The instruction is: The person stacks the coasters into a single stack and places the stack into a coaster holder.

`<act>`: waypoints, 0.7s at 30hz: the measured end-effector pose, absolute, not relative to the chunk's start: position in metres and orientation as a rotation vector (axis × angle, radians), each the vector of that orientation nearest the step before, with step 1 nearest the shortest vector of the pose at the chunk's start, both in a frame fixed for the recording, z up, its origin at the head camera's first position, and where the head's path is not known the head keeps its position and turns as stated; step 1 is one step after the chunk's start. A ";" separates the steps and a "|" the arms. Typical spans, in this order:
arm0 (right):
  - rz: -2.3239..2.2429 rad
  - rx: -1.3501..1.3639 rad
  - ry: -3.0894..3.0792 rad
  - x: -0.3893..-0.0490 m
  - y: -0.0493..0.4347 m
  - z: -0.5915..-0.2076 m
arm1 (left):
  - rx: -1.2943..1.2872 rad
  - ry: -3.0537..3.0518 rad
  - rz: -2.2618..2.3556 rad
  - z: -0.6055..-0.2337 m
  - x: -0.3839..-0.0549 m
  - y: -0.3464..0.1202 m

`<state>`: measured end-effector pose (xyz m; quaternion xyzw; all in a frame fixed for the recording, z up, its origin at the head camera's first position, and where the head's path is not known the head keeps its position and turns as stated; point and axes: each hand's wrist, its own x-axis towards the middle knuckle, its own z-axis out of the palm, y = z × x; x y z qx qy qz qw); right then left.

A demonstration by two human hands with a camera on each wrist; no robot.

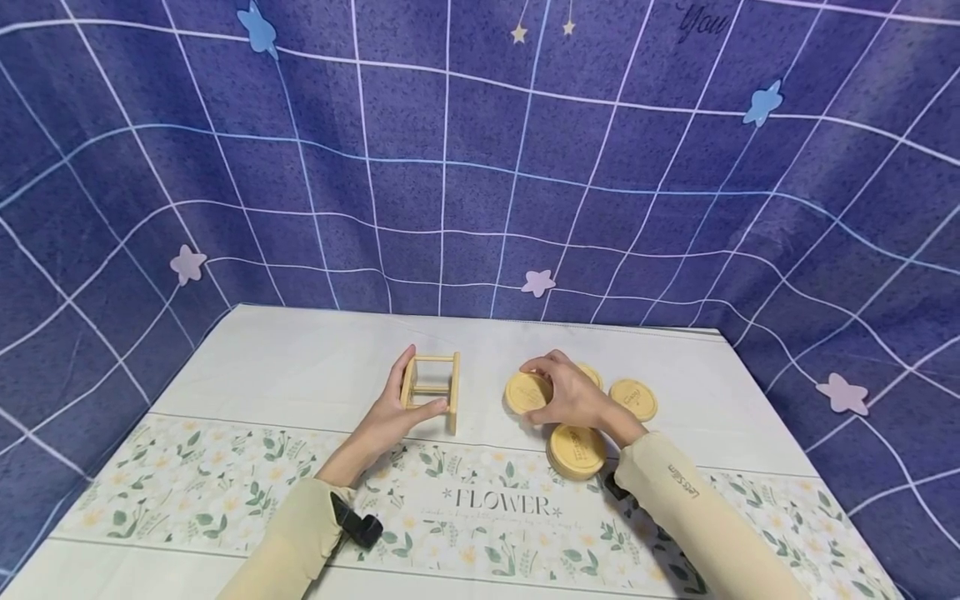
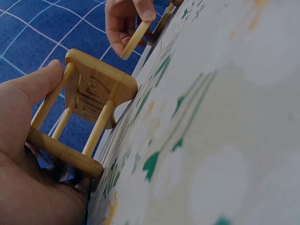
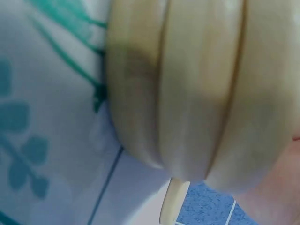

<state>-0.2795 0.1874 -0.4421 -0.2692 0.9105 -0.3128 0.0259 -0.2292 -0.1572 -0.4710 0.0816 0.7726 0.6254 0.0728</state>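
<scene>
My left hand (image 1: 384, 423) grips a small wooden coaster holder (image 1: 454, 393), with the thumb along its near side. In the left wrist view, carved marks show on the holder's end panel (image 2: 96, 86), and round rods join it to the other panel. To the right, my right hand (image 1: 572, 396) pinches a round wooden coaster (image 1: 525, 392) by its edges, tilted up in the left wrist view. Below that hand lies a stack of coasters (image 1: 577, 450), which fills much of the right wrist view. A coaster (image 1: 591, 374) is partly hidden behind the hand.
Another round coaster (image 1: 633, 400) lies right of my right hand. A white cloth with a floral band (image 1: 495, 505) covers the table. Behind it hangs a blue curtain (image 1: 480, 200) with a grid and stars.
</scene>
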 end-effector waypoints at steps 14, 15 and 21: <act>-1.075 -0.838 2.858 -0.272 0.196 -0.427 | 0.252 2.324 1.875 -0.471 -0.230 -0.157; -1.084 -0.835 2.858 -0.271 0.196 -0.426 | 0.253 2.324 1.875 -0.471 -0.230 -0.157; -1.095 -0.830 2.859 -0.267 0.202 -0.424 | 0.249 2.328 1.876 -0.473 -0.230 -0.158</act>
